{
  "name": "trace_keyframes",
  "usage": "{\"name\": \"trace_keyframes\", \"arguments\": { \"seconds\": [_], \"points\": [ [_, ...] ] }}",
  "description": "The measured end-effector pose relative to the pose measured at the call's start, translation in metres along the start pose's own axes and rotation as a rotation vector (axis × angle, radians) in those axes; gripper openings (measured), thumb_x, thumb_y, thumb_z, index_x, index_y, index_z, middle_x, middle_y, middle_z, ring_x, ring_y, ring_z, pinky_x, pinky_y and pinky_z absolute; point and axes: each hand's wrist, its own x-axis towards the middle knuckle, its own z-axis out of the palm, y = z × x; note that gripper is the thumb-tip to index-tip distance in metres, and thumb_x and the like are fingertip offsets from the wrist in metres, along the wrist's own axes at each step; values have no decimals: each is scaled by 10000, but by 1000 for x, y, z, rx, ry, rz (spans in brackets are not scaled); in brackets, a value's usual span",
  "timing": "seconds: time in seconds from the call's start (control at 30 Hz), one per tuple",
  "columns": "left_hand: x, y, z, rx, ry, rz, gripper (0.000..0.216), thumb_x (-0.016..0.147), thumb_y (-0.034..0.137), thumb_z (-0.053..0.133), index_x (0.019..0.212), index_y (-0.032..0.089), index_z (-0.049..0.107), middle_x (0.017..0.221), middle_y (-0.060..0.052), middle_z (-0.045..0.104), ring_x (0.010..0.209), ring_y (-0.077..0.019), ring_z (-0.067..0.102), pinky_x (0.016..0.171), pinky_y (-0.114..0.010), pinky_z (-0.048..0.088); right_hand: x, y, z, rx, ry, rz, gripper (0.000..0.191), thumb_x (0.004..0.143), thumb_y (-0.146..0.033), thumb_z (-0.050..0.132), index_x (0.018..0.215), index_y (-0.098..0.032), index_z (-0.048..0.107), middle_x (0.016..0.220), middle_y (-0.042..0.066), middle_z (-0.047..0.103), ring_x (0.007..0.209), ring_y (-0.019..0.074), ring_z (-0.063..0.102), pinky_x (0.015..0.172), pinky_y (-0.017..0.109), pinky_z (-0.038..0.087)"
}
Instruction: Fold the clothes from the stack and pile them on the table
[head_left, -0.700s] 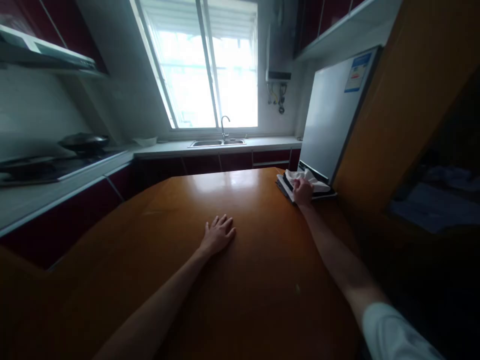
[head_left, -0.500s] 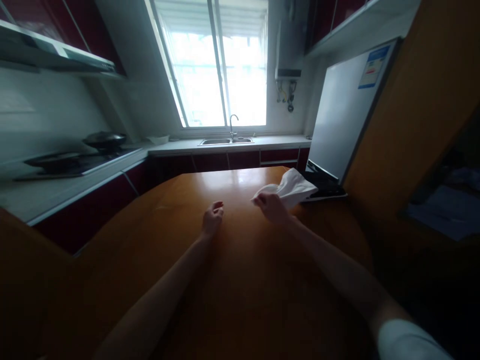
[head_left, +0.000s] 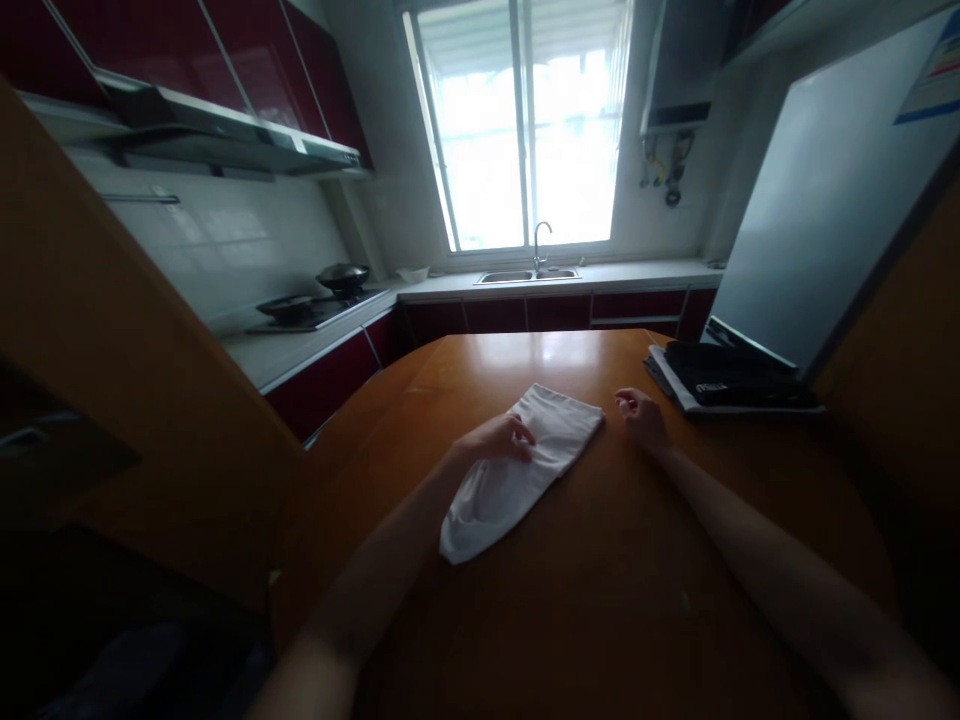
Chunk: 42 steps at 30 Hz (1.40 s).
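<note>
A folded white cloth (head_left: 559, 425), perhaps a garment, lies slantwise on the brown wooden table (head_left: 615, 560). Its far end is a straight edge and its near end tapers to a rumpled tip. My left hand (head_left: 499, 438) rests over the cloth's left side, fingers loosely bent and apart, not visibly gripping it. To the right of the cloth, apart from it, my right hand (head_left: 641, 418) hovers at or just over the tabletop. Its fingers are half curled with nothing in them.
A stack of folded dark and white clothes (head_left: 739, 385) sits at the table's right, beside the refrigerator (head_left: 817, 220). Beyond the table are a counter with a sink (head_left: 506, 277) and a stove carrying pans (head_left: 343, 277).
The white cloth has come from the stack at the right to the table's middle. My right hand has released it; my left hand now lies on it. The view has turned left.
</note>
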Motion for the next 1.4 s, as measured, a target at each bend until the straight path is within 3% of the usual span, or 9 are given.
{"name": "trace_keyframes", "arguments": {
  "seconds": [0.2, 0.47, 0.63, 0.77, 0.87, 1.0, 1.23, 1.33, 1.4],
  "points": [
    [3, -3, -21, 52, 208, -35, 268, 913, 330, 604, 804, 150, 771, 875, -65, 669, 737, -151, 584, 707, -259, 462, -8, 9, 12, 27, 3, -34, 352, 881, -379, 427, 948, -162, 696, 941, 124, 726, 816, 242, 662, 766, 371, 518],
    [3, -8, -61, 205, 807, -335, 333, 981, 222, 443, 1203, 173, 686, 1150, -116, 640, 1098, -237, 594, 1017, -365, 452, -15, 5, 15, -12, -46, -105, 301, 887, -339, 455, 952, -172, 696, 955, 108, 693, 826, 236, 645, 744, 357, 515],
    [-13, -1, -11, 348, 468, -449, 753, 819, 546, 710, 1484, 280, 480, 1439, -138, 448, 1331, -387, 414, 1091, -536, 392, -23, -7, 25, -78, -162, -250, 276, 872, -277, 494, 1014, -183, 712, 1067, 115, 688, 967, 262, 646, 884, 404, 517],
    [-23, -9, 14, 152, 378, -388, 924, 747, 294, 758, 1573, 255, 345, 1557, -151, 342, 1400, -367, 382, 1122, -495, 389, -40, -33, 41, -132, -361, -421, 495, 847, -305, 620, 1336, -226, 619, 1433, 110, 558, 1308, 312, 485, 1079, 471, 416],
    [-35, -6, -1, -134, 297, -212, 947, 716, 174, 723, 1578, 256, 339, 1465, -140, 497, 1287, -326, 535, 1025, -440, 489, -46, -50, 48, -135, -486, -439, 480, 831, -303, 668, 1309, -266, 646, 1362, 91, 627, 1265, 309, 516, 1056, 473, 417],
    [-66, 2, -48, -541, 7, -219, 922, 766, 303, 722, 1586, 317, 301, 1405, -115, 594, 1110, -286, 672, 847, -342, 561, -33, -56, 39, 56, -513, -308, 270, 904, -387, 555, 823, -207, 741, 790, 40, 708, 794, 222, 626, 726, 325, 488],
    [-86, -38, -108, -313, 192, -484, 678, 712, 462, 774, 1325, 203, 645, 1213, -129, 713, 1046, -271, 693, 870, -369, 553, -13, -43, 21, 312, -355, -59, 371, 786, -521, 604, 726, -177, 729, 632, 16, 661, 590, 172, 553, 531, 270, 403],
    [-69, -36, -100, -81, 451, -421, 486, 807, 498, 666, 1150, 157, 721, 1125, -133, 717, 1007, -256, 675, 893, -387, 538, -16, -34, 31, 255, -328, -47, 351, 780, -491, 577, 731, -182, 737, 684, 46, 704, 640, 204, 604, 576, 294, 442],
    [-58, -20, -80, -6, 413, -268, 439, 848, 498, 632, 1125, 172, 729, 1085, -114, 702, 944, -229, 664, 857, -363, 540, -16, -27, 37, 222, -255, -17, 362, 801, -485, 545, 781, -180, 739, 739, 68, 724, 680, 221, 634, 625, 316, 473]
  ]
}}
